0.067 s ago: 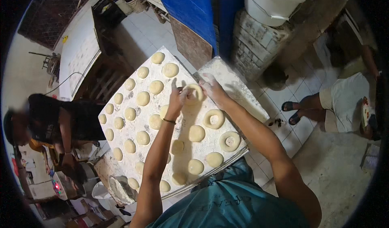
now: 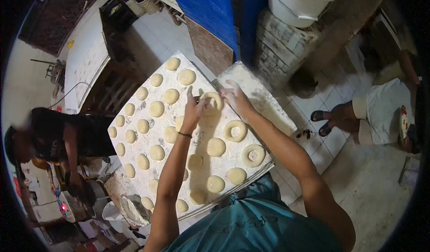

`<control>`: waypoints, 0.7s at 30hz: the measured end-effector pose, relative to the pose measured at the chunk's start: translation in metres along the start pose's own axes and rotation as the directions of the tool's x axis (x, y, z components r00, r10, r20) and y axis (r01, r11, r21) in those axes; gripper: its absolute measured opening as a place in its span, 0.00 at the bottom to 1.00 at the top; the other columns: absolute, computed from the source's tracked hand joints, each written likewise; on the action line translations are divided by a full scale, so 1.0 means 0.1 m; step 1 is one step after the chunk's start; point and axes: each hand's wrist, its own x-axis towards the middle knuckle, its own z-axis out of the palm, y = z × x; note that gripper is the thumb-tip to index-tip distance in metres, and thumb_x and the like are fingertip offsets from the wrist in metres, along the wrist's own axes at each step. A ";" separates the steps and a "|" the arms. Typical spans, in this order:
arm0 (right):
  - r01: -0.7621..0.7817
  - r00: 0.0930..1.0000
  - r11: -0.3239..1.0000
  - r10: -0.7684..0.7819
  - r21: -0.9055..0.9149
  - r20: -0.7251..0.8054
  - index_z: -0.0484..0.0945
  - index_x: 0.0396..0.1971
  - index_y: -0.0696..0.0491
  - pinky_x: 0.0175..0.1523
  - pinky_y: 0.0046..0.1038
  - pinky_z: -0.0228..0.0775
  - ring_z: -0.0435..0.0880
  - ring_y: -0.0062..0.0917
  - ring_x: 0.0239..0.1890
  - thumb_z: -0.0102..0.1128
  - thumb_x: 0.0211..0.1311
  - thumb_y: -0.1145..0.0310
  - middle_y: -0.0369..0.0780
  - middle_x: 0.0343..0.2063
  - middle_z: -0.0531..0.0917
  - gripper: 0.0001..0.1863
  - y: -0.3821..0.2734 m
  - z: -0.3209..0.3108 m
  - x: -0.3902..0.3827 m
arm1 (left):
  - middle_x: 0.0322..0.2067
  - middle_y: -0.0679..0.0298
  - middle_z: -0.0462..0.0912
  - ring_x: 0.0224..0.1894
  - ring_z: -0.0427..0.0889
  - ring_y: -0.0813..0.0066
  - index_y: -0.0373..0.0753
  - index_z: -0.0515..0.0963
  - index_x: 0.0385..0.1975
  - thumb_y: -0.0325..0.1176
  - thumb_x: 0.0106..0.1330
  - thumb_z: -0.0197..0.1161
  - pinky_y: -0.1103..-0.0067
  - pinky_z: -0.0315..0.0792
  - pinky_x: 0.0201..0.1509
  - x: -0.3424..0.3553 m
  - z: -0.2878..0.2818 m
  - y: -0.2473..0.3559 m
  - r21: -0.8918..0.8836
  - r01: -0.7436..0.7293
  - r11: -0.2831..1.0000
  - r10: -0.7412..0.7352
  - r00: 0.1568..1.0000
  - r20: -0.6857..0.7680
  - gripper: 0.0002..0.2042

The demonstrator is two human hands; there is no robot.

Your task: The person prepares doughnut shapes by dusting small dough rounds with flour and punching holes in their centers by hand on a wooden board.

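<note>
The left hand (image 2: 193, 111) and the right hand (image 2: 235, 100) close off both sides of the upper dough ring (image 2: 218, 103), while the gap between them is open toward the far edge. Leftward on the worktop (image 2: 229, 159), rows of dough rounds (image 2: 156, 109) leave only narrow floured lanes, and the left forearm (image 2: 174, 158) crosses above some. Between the forearms, more rounds and two lower rings (image 2: 243, 130) narrow the way. Past the right forearm (image 2: 277, 137), a side board (image 2: 264, 102) offers a broad floury stretch; the teal shirt (image 2: 242, 220) blocks the near edge.
</note>
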 end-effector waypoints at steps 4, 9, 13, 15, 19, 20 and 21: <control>-0.021 0.996 0.994 0.029 -0.108 0.080 0.66 0.46 0.57 0.47 0.24 0.65 0.75 0.23 0.39 0.50 0.56 0.73 0.41 0.35 0.75 0.17 -0.44 -0.18 -0.95 | 0.45 0.46 0.69 0.50 0.63 0.50 0.35 0.59 0.54 0.35 0.53 0.59 0.64 0.58 0.54 -0.15 -0.05 0.14 0.663 -0.316 0.678 0.362 0.929 0.073 0.28; 0.512 0.740 0.646 0.003 -0.566 0.673 0.71 0.40 0.56 0.51 0.33 0.63 0.71 0.35 0.46 0.47 0.54 0.72 0.45 0.41 0.72 0.12 -0.41 -0.19 -1.92 | 0.49 0.55 0.67 0.57 0.56 0.49 0.39 0.70 0.43 0.41 0.52 0.59 0.53 0.46 0.59 -0.17 0.02 -0.08 0.842 -0.481 0.245 0.303 0.863 0.405 0.20; 0.686 0.710 0.416 -0.205 -0.597 0.673 0.70 0.31 0.59 0.45 0.32 0.64 0.73 0.34 0.38 0.46 0.51 0.71 0.46 0.32 0.71 0.09 0.18 0.01 -2.10 | 0.51 0.57 0.66 0.57 0.55 0.50 0.42 0.70 0.47 0.42 0.54 0.56 0.55 0.41 0.60 -0.18 0.00 -0.02 0.844 -0.479 0.241 0.292 0.865 0.408 0.20; 0.664 0.704 0.436 -0.092 -0.607 0.704 0.70 0.24 0.60 0.41 0.32 0.67 0.74 0.34 0.32 0.47 0.48 0.72 0.47 0.27 0.72 0.07 -0.03 0.02 -2.10 | 0.49 0.56 0.68 0.56 0.56 0.52 0.41 0.69 0.47 0.40 0.55 0.56 0.58 0.46 0.59 -0.28 -0.08 -0.01 0.832 -0.516 0.205 0.304 0.841 0.447 0.19; 0.594 0.752 0.511 -0.078 -0.621 0.655 0.73 0.26 0.63 0.44 0.35 0.68 0.76 0.40 0.34 0.51 0.44 0.74 0.50 0.27 0.75 0.09 -0.09 -0.04 -2.24 | 0.48 0.52 0.68 0.53 0.61 0.55 0.36 0.68 0.47 0.34 0.57 0.55 0.64 0.51 0.58 -0.78 0.06 0.38 0.740 -0.535 0.407 0.373 0.837 0.400 0.18; 0.571 0.755 0.539 -0.051 -0.618 0.653 0.73 0.27 0.63 0.46 0.36 0.67 0.75 0.42 0.35 0.52 0.43 0.74 0.50 0.28 0.75 0.10 -0.18 -0.05 -2.26 | 0.48 0.52 0.68 0.52 0.62 0.55 0.35 0.67 0.47 0.32 0.57 0.55 0.65 0.52 0.58 -1.05 0.11 0.53 0.698 -0.517 0.495 0.368 0.853 0.371 0.18; 0.541 0.765 0.565 -0.022 -0.623 0.644 0.73 0.28 0.63 0.47 0.36 0.66 0.75 0.43 0.36 0.53 0.43 0.75 0.51 0.30 0.75 0.10 -0.22 -0.06 -2.31 | 0.48 0.51 0.67 0.53 0.63 0.56 0.34 0.66 0.48 0.29 0.57 0.54 0.69 0.53 0.59 -1.36 0.19 0.59 0.536 -0.453 0.712 0.327 0.890 0.318 0.18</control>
